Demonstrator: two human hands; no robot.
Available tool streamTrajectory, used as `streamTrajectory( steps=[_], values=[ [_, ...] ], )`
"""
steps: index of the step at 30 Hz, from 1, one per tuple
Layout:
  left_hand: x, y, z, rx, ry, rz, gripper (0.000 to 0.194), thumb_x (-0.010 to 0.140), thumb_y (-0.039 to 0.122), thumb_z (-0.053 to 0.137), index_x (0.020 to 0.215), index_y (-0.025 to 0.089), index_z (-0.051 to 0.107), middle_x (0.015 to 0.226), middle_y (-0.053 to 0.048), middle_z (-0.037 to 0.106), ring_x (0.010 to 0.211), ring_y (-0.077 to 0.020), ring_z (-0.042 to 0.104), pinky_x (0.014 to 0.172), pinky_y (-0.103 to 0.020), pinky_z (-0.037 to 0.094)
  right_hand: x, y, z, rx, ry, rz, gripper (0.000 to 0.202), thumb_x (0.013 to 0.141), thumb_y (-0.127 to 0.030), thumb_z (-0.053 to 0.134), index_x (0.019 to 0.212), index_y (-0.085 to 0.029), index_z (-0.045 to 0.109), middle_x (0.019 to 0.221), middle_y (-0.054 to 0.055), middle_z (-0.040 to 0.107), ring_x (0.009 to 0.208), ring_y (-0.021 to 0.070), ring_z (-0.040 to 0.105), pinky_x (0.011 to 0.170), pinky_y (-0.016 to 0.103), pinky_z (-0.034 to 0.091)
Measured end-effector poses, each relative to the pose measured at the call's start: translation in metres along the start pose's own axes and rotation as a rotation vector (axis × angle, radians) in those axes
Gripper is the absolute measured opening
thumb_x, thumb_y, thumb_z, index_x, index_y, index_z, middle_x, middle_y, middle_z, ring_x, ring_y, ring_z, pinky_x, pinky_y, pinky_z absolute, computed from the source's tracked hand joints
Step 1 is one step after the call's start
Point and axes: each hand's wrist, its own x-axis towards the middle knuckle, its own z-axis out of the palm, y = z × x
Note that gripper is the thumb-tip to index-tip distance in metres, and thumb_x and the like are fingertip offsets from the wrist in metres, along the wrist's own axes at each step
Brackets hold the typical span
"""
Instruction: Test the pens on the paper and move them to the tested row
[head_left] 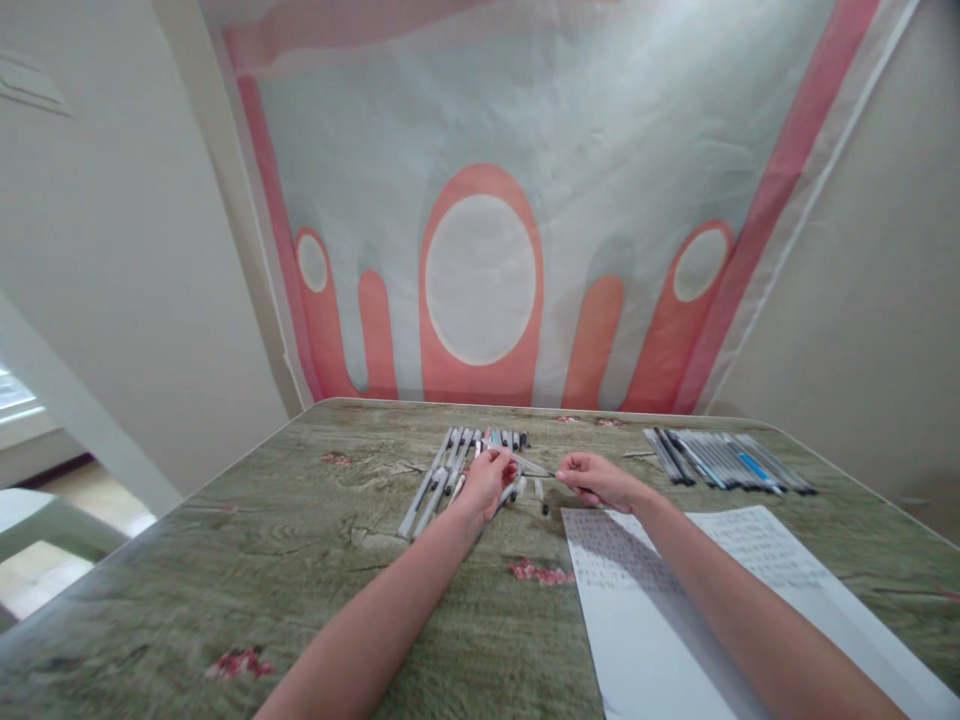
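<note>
My left hand [486,482] is closed in a pinch on a thin pen barrel [531,466], pale and see-through, held above the table. Its right end reaches the fingertips of my right hand [596,480], which pinch a slim dark piece in line with the barrel; whether this is a refill or the pen's tip I cannot make out. Under and around my left hand lie several clear pens [431,490] with dark ends, partly hidden by the hand. A short piece with a black end, like a pen cap [541,496], lies between the hands.
At the right, a row of pens and thin refills [720,462], mostly grey with a few blue and black, lies side by side. Sheets of paper with handwriting [757,550] lie under my right forearm. The wood-patterned table [315,560] ends before a patterned cloth [480,280].
</note>
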Motion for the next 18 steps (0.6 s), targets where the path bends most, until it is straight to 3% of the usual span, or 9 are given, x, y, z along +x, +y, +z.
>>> streamTrajectory(
  steps=[4,7,9,12,15,18],
  values=[
    [0.0,-0.007,0.001,0.043,-0.017,0.003,0.016,0.067,0.024,0.063,0.068,0.013,0.052,0.059,0.002,0.053,0.052,-0.0045,0.049,0.051,-0.016,0.038,0.002,0.005,0.003,0.027,-0.027,0.022,0.036,0.063,-0.045,0.065,0.069,-0.017,0.043,0.047,-0.009,0.046,0.028,0.0003,0.032,0.03,0.014,0.012],
    [-0.005,-0.014,0.005,0.055,-0.062,-0.034,0.013,0.068,0.022,0.062,0.07,0.013,0.053,0.063,0.0,0.057,0.054,-0.0059,0.052,0.053,-0.017,0.041,0.005,0.007,0.007,0.13,0.038,0.001,0.036,0.066,-0.049,0.061,0.069,-0.017,0.044,0.048,-0.008,0.045,0.029,0.0004,0.032,0.029,0.014,0.014],
    [-0.009,-0.017,0.009,0.004,-0.103,-0.08,0.011,0.071,0.02,0.06,0.071,0.012,0.053,0.066,-0.002,0.059,0.057,-0.0071,0.054,0.055,-0.018,0.043,0.006,0.005,0.009,0.244,0.068,0.008,0.037,0.071,-0.054,0.053,0.073,-0.018,0.045,0.05,-0.007,0.045,0.03,0.0017,0.034,0.03,0.014,0.019],
    [-0.01,-0.013,0.01,-0.189,-0.114,-0.172,0.006,0.074,0.016,0.058,0.071,0.011,0.054,0.065,-0.003,0.059,0.056,-0.0063,0.054,0.056,-0.017,0.045,0.006,0.001,0.006,0.347,0.015,0.049,0.044,0.075,-0.062,0.038,0.082,-0.02,0.047,0.061,-0.003,0.053,0.038,0.0068,0.047,0.033,0.017,0.029],
    [-0.004,-0.001,0.006,-0.41,-0.058,-0.278,0.007,0.076,0.012,0.054,0.07,0.009,0.055,0.063,-0.003,0.059,0.053,-0.0045,0.054,0.055,-0.014,0.046,0.006,0.004,0.003,0.246,0.085,-0.028,0.044,0.075,-0.061,0.039,0.079,-0.019,0.05,0.059,-0.002,0.052,0.043,0.0082,0.048,0.036,0.018,0.031],
    [0.001,0.007,0.001,-0.536,-0.026,-0.3,0.009,0.079,0.01,0.05,0.073,0.009,0.056,0.066,-0.004,0.06,0.053,-0.0045,0.055,0.054,-0.013,0.047,0.006,0.01,0.004,-0.086,0.169,-0.168,0.035,0.07,-0.051,0.055,0.071,-0.016,0.054,0.051,-0.005,0.046,0.042,0.0062,0.041,0.038,0.017,0.027]
  ],
)
